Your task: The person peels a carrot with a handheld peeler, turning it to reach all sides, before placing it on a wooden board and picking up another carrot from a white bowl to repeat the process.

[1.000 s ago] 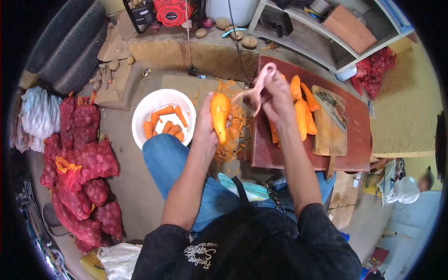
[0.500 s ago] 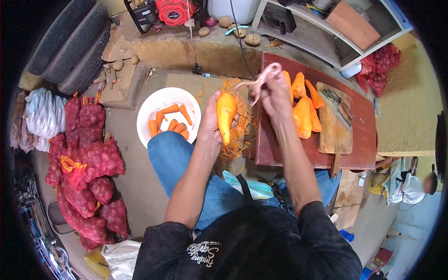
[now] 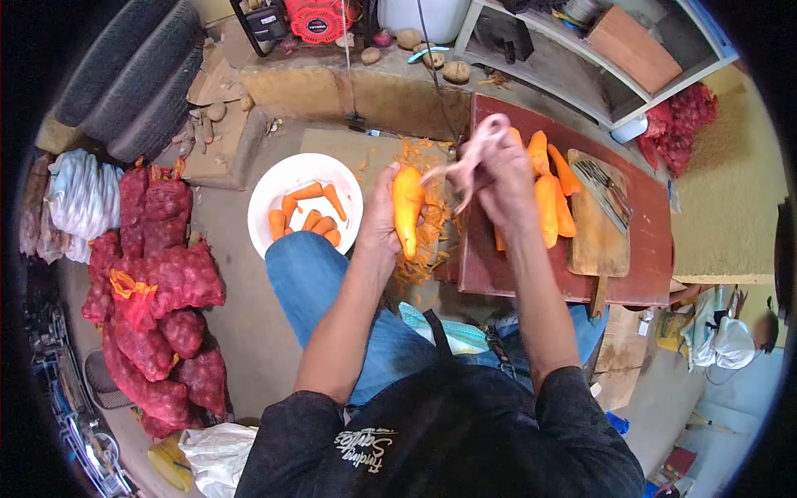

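A thick orange carrot point(image 3: 408, 211) points toward me, and my left hand point(image 3: 382, 217) is closed around its left side. My right hand point(image 3: 503, 174) grips a pink peeler point(image 3: 480, 148), slightly blurred, just right of the carrot's upper end. Beneath the carrot, orange peelings point(image 3: 432, 235) lie scattered on a sheet of cardboard point(image 3: 328, 143). Several carrots point(image 3: 547, 199) rest on the red-brown table point(image 3: 515, 274) by my right forearm. On the left, beyond my knee, a white basin point(image 3: 262, 189) holds shorter carrot pieces point(image 3: 324, 225).
A wooden board point(image 3: 599, 241) bearing several knives point(image 3: 604, 195) lies on the table. Red mesh sacks point(image 3: 166, 278) are piled at left, below stacked tyres point(image 3: 133, 79). A concrete ledge point(image 3: 332, 90) and a metal shelf point(image 3: 573, 62) border the far side. Another person point(image 3: 735, 344) is at far right.
My right hand and the peeler have shifted slightly right and down. The carrot stays in my left hand. The whole view has moved a little.
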### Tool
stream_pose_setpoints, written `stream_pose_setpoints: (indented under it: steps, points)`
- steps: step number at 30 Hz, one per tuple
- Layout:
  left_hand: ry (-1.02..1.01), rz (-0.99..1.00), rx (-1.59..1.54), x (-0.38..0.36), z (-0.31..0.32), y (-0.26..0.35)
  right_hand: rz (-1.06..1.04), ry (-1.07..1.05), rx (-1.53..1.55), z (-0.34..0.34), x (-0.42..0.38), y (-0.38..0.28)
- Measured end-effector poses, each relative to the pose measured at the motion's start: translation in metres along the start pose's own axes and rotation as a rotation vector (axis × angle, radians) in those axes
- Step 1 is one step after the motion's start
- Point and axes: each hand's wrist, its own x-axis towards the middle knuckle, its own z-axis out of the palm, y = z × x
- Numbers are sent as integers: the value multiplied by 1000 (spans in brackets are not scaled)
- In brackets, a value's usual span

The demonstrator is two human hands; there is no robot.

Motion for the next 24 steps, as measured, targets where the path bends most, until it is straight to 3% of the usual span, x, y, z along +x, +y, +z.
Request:
stream_pose_setpoints:
  steps: [3, 7, 12, 15, 16, 21, 24]
  points:
    - [-62, -52, -99, 4, 1, -2, 92, 66, -8, -5, 1, 29]
    - [21, -70, -107, -3, 9, 2, -93, 209, 109, -23, 21, 27]
    - [-8, -19, -45, 11, -8, -2, 152, -8, 132, -5, -9, 8]
    - [52, 22, -82, 7, 9, 1, 244, -16, 106, 18, -32, 8]
    - [54, 23, -58, 7, 7, 0, 232, -51, 84, 18, -33, 11]
    - [-32, -2, 59, -1, 3, 3, -75, 189, 1, -13, -12, 10]
    - [0, 141, 31, 6, 1, -3, 101, -27, -168, 12, -30, -8]
